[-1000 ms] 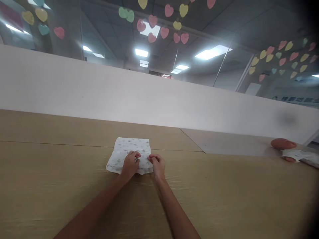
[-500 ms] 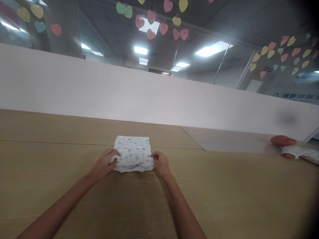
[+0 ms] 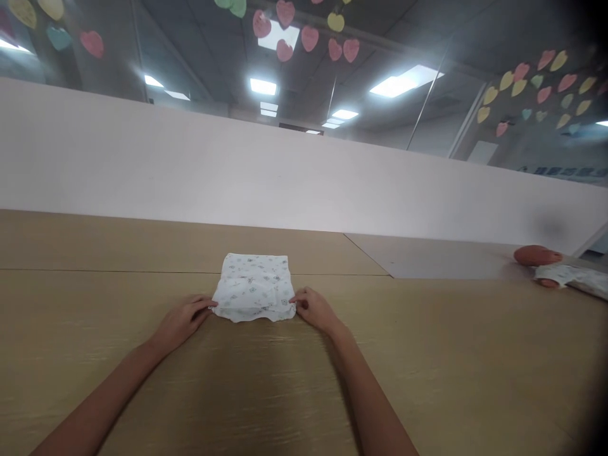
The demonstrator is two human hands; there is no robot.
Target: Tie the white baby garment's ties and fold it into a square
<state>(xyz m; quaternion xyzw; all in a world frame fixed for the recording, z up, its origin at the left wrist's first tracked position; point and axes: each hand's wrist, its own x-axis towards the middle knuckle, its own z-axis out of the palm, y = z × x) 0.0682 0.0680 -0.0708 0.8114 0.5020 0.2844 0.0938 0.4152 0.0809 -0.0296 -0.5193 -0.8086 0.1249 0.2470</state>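
A folded white cloth (image 3: 255,285) with a small dark print lies flat on the tabletop in front of me. Its near edge is wavy and shows more than one layer. My left hand (image 3: 181,322) pinches the cloth's near left corner between thumb and fingers. At the near right corner, my right hand (image 3: 317,310) grips the edge with bent fingers. Both forearms reach in from the bottom of the view.
A wooden table (image 3: 451,367) with seams spans the view, with a grey panel (image 3: 427,259) set at the back. A doll (image 3: 536,255) in printed white cloth lies far right. Behind stands a low white partition (image 3: 237,171) under glass with heart-shaped notes (image 3: 310,38).
My left hand has slid off the top of the cloth, outward to its near left corner. The cloth's near part lies flatter and wider. My right hand stays at the right corner.
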